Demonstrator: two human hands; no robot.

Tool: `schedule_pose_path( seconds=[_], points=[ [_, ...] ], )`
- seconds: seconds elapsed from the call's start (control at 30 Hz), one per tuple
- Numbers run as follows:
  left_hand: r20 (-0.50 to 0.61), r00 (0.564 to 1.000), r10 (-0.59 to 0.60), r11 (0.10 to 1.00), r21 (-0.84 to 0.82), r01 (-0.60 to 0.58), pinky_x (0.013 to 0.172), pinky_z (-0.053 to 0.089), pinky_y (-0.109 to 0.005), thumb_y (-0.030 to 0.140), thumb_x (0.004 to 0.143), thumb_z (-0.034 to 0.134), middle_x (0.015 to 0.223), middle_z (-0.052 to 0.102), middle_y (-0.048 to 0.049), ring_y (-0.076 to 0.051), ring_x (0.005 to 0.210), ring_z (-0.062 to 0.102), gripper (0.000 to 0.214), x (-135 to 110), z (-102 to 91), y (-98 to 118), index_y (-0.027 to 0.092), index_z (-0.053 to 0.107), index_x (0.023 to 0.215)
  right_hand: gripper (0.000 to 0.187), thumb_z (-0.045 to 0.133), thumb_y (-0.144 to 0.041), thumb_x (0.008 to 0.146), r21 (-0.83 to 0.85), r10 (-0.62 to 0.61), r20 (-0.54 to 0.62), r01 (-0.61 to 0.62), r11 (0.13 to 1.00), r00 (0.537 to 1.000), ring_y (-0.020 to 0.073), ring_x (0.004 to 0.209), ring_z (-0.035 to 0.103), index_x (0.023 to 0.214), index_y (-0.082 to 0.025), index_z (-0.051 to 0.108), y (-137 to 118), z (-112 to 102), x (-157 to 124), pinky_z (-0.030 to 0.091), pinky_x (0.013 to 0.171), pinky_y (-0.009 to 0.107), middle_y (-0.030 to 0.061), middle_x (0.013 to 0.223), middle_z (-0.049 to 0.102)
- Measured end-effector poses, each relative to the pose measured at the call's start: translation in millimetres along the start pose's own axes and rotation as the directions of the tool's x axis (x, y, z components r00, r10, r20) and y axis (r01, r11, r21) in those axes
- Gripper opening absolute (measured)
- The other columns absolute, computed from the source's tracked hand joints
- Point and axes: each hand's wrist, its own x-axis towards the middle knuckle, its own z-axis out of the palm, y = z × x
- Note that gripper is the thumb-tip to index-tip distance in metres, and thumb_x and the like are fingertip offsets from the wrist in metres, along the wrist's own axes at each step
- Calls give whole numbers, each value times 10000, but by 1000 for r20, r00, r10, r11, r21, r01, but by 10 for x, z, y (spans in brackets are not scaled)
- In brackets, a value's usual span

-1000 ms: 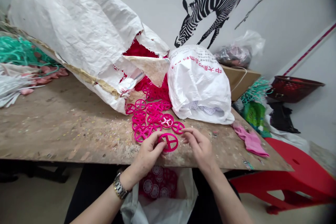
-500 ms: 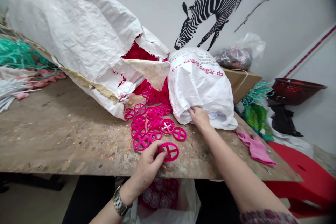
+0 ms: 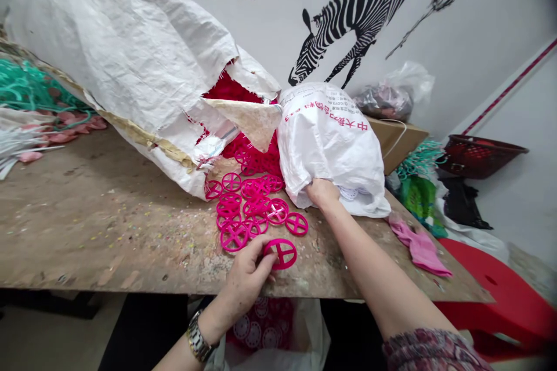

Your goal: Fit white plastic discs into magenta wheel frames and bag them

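Note:
My left hand point(image 3: 249, 269) pinches a pink plastic ring with a cross inside point(image 3: 287, 254) at the table's front edge. My right hand point(image 3: 322, 192) reaches into the mouth of a white printed bag point(image 3: 331, 145); its fingers are hidden inside. White lacy discs point(image 3: 351, 192) show at the bag's opening, beside my right hand. Several loose pink rings point(image 3: 235, 236) lie on the table just beyond my left hand. They spill from a torn, large white sack point(image 3: 143, 40) filled with more pink pieces.
Under the table edge, an open bag point(image 3: 311, 353) holds pink rings with white discs. A pink cloth point(image 3: 420, 249) lies at the right of the wooden table point(image 3: 108, 232). Turquoise strands point(image 3: 35, 90) are at far left. A red stool point(image 3: 500, 290) stands at right.
My right hand has pushed a little further into the white bag, so its fingers are now covered. My left hand still holds the pink ring in nearly the same place.

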Motion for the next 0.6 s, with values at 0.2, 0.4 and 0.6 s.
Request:
schedule_pose_path(
  seconds=[0.2, 0.4, 0.6],
  points=[
    [-22, 1000, -2, 1000, -25, 2, 559, 546, -244, 326, 926, 531, 822, 607, -5, -123, 621, 594, 234, 17, -4, 5, 186, 601, 1100, 352, 438, -241, 939, 105, 12, -107, -1, 994, 994, 299, 1018, 670, 1131, -127, 709, 264, -43, -133, 466, 849, 383, 218, 1040, 717],
    [-82, 996, -26, 990, -141, 14, 570, 580, -259, 369, 892, 583, 770, 576, 27, -124, 607, 640, 313, 41, -5, 37, 176, 569, 1139, 330, 434, -330, 924, 390, -2, -170, 69, 918, 985, 257, 862, 660, 862, -150, 704, 515, -181, -563, 479, 752, 334, 130, 852, 722],
    [-76, 992, -100, 962, -261, 77, 590, 607, -268, 384, 824, 659, 747, 588, 39, -139, 640, 681, 400, 83, -20, 71, 157, 532, 1127, 486, 476, -579, 887, 721, -104, -125, 162, 674, 987, 203, 704, 665, 930, -152, 705, 413, -261, -1504, 529, 625, 300, 60, 774, 714]
  ],
)
